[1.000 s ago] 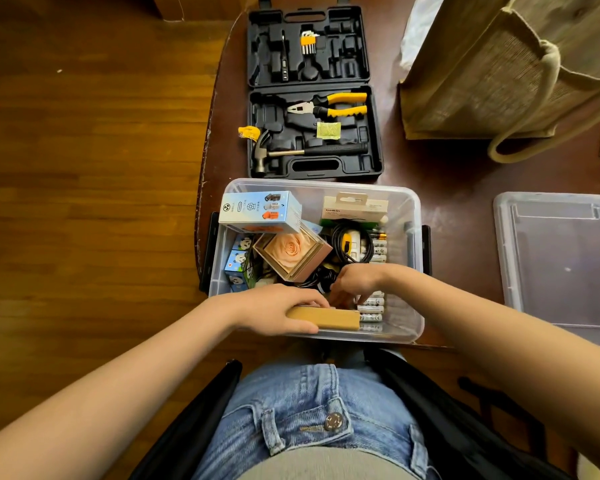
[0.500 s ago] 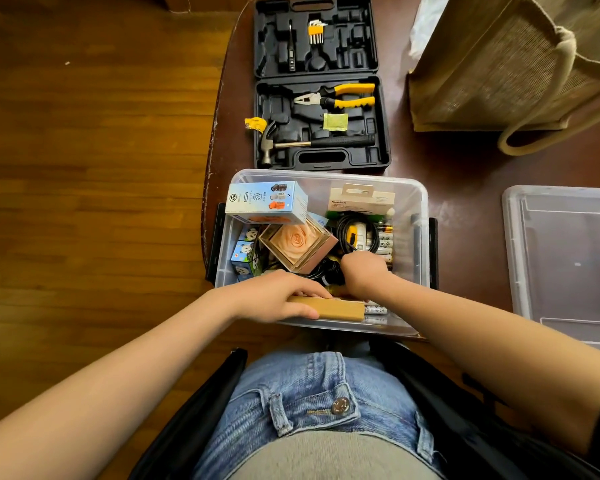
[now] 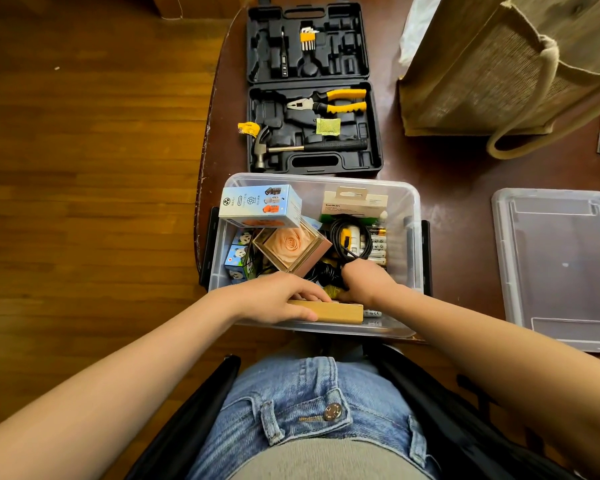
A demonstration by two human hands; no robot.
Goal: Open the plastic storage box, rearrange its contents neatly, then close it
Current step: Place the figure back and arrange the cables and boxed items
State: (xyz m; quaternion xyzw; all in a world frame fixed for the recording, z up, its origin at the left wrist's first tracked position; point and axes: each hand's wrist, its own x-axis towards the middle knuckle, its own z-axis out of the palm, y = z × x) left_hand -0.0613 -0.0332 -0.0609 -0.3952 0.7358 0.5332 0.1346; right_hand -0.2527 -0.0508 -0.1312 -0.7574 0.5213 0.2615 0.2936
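Note:
The clear plastic storage box [image 3: 411,216] stands open on the table before me. Its lid [image 3: 561,268] lies flat to the right. Inside are a light blue carton [image 3: 260,206], a rose in a clear cube [image 3: 291,244], small panda boxes [image 3: 238,256], a white Belkin pack [image 3: 355,204], a coiled black cable [image 3: 350,240] and several batteries [image 3: 378,245]. My left hand [image 3: 278,299] grips a long wooden box [image 3: 336,311] at the near wall. My right hand [image 3: 368,280] reaches down among the cable and batteries with fingers curled; what they hold is hidden.
An open black tool case [image 3: 312,95] with pliers, hammer and hex keys lies behind the box. A burlap bag [image 3: 492,67] stands at the back right. The table's left edge [image 3: 205,140] drops to the wooden floor. My lap is below the box.
My right hand has moved forward from the near batteries toward the coiled cable. The left hand stays on the wooden box. The view has shifted slightly.

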